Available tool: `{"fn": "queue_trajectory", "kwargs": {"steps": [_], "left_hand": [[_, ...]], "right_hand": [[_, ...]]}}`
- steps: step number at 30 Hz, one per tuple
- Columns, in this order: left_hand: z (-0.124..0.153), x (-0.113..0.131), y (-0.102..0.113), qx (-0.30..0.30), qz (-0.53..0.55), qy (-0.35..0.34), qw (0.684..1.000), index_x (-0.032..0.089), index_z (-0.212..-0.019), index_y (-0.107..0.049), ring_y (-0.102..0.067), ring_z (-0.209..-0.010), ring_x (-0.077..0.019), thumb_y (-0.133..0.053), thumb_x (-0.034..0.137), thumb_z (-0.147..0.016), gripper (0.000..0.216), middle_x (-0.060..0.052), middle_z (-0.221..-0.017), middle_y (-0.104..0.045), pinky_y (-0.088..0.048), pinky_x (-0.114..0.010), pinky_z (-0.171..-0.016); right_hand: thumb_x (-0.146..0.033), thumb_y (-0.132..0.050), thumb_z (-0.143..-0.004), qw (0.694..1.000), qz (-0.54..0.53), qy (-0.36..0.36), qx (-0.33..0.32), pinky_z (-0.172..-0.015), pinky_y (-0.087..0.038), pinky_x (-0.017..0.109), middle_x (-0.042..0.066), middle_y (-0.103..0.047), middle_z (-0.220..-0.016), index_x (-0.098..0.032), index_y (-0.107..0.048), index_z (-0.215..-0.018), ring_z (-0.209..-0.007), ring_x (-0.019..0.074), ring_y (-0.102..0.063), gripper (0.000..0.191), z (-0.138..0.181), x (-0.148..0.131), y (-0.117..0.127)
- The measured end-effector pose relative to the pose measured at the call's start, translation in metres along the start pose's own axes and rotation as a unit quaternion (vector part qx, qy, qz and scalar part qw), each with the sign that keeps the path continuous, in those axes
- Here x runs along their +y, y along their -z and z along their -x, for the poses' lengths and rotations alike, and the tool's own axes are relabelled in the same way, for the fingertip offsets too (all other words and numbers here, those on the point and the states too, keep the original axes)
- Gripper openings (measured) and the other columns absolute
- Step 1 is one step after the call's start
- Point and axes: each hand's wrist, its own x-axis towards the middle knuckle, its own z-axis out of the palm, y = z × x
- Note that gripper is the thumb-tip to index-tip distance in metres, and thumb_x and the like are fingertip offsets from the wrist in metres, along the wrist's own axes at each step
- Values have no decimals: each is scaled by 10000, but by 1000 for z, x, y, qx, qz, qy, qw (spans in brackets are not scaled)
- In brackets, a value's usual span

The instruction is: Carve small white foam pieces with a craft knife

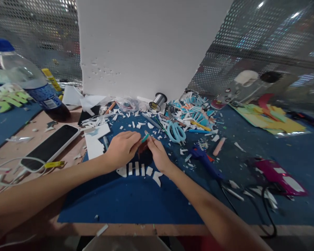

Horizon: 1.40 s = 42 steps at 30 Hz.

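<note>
Above the blue mat [136, 205], both hands meet over a small slim teal piece [145, 138] whose exact kind I cannot make out. My left hand [123, 147] is closed, gripping the teal piece's near end. The fingers of my right hand [158, 153] pinch together at its other end. Just below the hands, white foam pieces lie in a row in the shape of a fish skeleton: a head [122, 170], several narrow strips [137, 168] and a forked tail [157, 178].
Light blue scissors [176, 132], a wire spool [158, 101] and heaped foam scraps [193, 109] lie beyond the hands. To the right are a blue glue gun [205, 162] with its cord and a magenta packet [279, 176]. A phone [52, 146] and bottle [39, 83] are left.
</note>
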Motion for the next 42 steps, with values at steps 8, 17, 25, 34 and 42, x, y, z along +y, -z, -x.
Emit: {"fn": "queue_trajectory", "kwargs": {"steps": [8, 17, 25, 34, 42], "left_hand": [[3, -1, -3, -2, -19, 12, 1000, 187, -691, -453, -500, -575, -123, -359, 183, -917, 245, -9, -620, -555, -369, -236, -560], [-7, -4, 3, -96, -2, 94, 991, 190, -710, -457, -509, -564, -135, -346, 213, -905, 225, -29, -651, -580, -344, -242, -531], [-43, -93, 25, -199, -191, 189, 942, 105, -1000, -527, -565, -961, -295, -458, 181, -796, 228, -154, -968, -636, -426, -372, -792], [-61, -151, 14, -285, -113, 161, 938, 134, -1028, -547, -592, -916, -245, -491, 104, -680, 354, -133, -1016, -648, -421, -300, -736], [-56, -152, 11, -182, -203, 209, 939, 150, -1103, -543, -502, -1034, -300, -397, 99, -793, 347, -177, -1106, -551, -414, -376, -795]], "right_hand": [[-578, -590, -758, 999, -38, -18, -13, -546, -412, 271, -38, -492, -519, -201, -495, -636, -486, 112, -466, 408, -1, -6, -4], [-552, -607, -752, 999, -15, -20, 34, -521, -424, 264, -42, -502, -539, -200, -499, -650, -477, 109, -482, 382, -1, -3, -2], [-512, -560, -811, 996, 19, -31, 85, -526, -446, 268, -34, -502, -508, -200, -507, -620, -450, 109, -473, 370, -4, -7, -2], [-507, -557, -821, 993, 33, -37, 109, -524, -430, 267, -39, -483, -482, -201, -519, -615, -442, 115, -477, 370, -4, -8, 5], [-523, -554, -814, 992, 40, -40, 110, -526, -447, 273, -30, -487, -494, -202, -520, -600, -450, 116, -473, 387, -4, -12, 4]]}}
